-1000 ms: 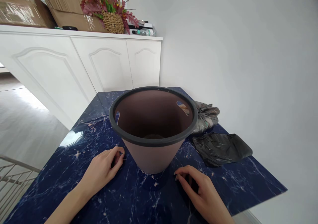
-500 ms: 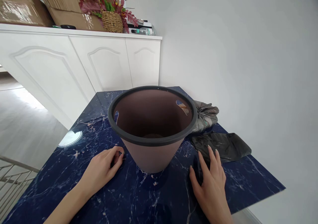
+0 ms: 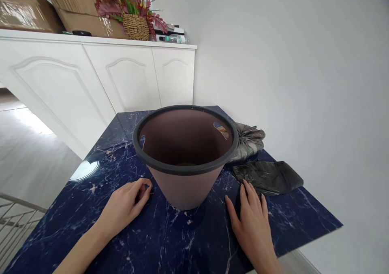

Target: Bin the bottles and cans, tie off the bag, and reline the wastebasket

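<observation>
A brown trash bin [image 3: 185,187] with a dark grey rim stands upright on the blue marbled table [image 3: 194,249]; its inside looks bare. To its left, my left hand [image 3: 129,199] rests on the tabletop, fingers curled in and thumb meeting the index tip, nothing visible between them. My right hand [image 3: 252,221] lies open and palm down at the bin's right, fingers spread. Just beyond its fingertips is a flat, folded black plastic bag [image 3: 270,177]. A knotted, filled dark plastic bag [image 3: 249,140] sits behind, partly hidden by the bin.
A white cabinet [image 3: 127,75] borders the table's far side, carrying cardboard boxes [image 3: 88,23], a wicker basket [image 3: 135,27] of artificial flowers and a plastic bottle [image 3: 176,39]. A plain wall [image 3: 273,71] runs along the right. A metal rack [image 3: 20,221] stands low at the left.
My right hand has settled slightly lower and to the left, flatter on the table, its fingertips drawing back from the black bag. My left hand and the bin stay as they were.
</observation>
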Demonstrator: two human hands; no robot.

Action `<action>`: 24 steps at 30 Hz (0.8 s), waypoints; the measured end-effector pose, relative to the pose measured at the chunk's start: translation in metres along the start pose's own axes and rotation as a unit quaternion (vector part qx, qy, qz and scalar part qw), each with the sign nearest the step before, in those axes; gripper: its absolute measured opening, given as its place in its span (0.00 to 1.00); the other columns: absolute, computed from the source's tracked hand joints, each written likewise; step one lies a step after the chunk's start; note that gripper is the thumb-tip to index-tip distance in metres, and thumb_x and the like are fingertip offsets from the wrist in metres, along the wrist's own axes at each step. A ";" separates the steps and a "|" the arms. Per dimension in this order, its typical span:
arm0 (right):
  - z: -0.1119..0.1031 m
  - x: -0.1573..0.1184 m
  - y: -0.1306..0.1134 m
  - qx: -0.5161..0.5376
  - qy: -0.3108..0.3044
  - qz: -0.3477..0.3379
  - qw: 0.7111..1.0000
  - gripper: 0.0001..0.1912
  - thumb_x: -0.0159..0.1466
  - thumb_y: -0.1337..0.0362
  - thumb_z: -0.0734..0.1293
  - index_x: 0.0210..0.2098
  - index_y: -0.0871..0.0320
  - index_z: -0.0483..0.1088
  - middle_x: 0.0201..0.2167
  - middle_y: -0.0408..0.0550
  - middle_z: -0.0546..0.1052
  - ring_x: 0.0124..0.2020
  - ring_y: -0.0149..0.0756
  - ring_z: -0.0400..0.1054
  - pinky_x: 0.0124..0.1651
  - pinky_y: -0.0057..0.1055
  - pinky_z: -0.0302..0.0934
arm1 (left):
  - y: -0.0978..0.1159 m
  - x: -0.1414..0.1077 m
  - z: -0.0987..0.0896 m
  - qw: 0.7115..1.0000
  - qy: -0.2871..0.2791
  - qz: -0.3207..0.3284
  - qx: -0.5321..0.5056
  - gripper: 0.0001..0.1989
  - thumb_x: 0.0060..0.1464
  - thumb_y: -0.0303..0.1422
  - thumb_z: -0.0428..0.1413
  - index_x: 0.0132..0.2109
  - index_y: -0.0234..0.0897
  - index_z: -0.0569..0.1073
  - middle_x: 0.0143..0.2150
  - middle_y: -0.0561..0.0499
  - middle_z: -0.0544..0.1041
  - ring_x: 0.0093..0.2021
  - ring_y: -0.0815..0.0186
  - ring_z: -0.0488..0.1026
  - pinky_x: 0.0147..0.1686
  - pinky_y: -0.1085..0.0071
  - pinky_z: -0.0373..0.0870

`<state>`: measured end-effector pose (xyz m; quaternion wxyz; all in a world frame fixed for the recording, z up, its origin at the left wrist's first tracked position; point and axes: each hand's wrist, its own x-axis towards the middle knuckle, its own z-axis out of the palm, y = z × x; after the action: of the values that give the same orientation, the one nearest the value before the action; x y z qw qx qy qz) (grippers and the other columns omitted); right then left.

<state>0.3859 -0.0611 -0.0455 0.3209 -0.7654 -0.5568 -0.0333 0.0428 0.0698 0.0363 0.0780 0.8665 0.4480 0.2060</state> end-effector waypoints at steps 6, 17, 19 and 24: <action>-0.003 0.006 -0.007 0.028 -0.001 0.030 0.999 0.46 0.77 0.37 0.49 0.76 0.69 0.59 0.74 0.70 0.64 0.77 0.68 0.54 0.80 0.67 0.38 | -0.002 -0.001 0.001 1.000 0.015 0.001 -0.010 0.15 0.74 0.45 0.48 0.49 0.43 0.75 0.28 0.56 0.75 0.24 0.64 0.74 0.28 0.69 0.66; -0.077 -0.024 -0.030 0.459 0.018 0.196 0.866 0.31 0.76 0.43 0.64 0.75 0.38 0.63 0.80 0.38 0.56 0.79 0.57 0.51 0.77 0.54 0.57 | 0.024 -0.009 -0.014 0.961 0.275 0.013 0.017 0.07 0.69 0.36 0.57 0.47 0.39 0.77 0.27 0.58 0.77 0.22 0.70 0.72 0.28 0.74 0.69; -0.090 -0.030 -0.030 0.557 0.030 0.214 0.802 0.26 0.76 0.47 0.66 0.72 0.35 0.68 0.79 0.34 0.58 0.78 0.55 0.55 0.73 0.52 0.65 | 0.039 -0.014 -0.018 0.937 0.347 0.021 0.035 0.04 0.67 0.33 0.58 0.46 0.38 0.77 0.28 0.57 0.78 0.22 0.70 0.74 0.30 0.74 0.71; -0.109 -0.034 -0.017 0.701 0.025 0.188 0.688 0.21 0.75 0.53 0.68 0.66 0.40 0.76 0.76 0.38 0.64 0.74 0.55 0.63 0.63 0.50 0.73 | 0.101 -0.022 -0.023 0.949 0.278 0.150 -0.013 0.07 0.64 0.23 0.57 0.42 0.40 0.74 0.30 0.56 0.80 0.25 0.70 0.77 0.29 0.76 0.72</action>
<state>0.3918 -0.1441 0.0343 0.7771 -0.4055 -0.2548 0.4083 0.0967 -0.0086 0.0827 -0.0699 0.8311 0.3137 0.4538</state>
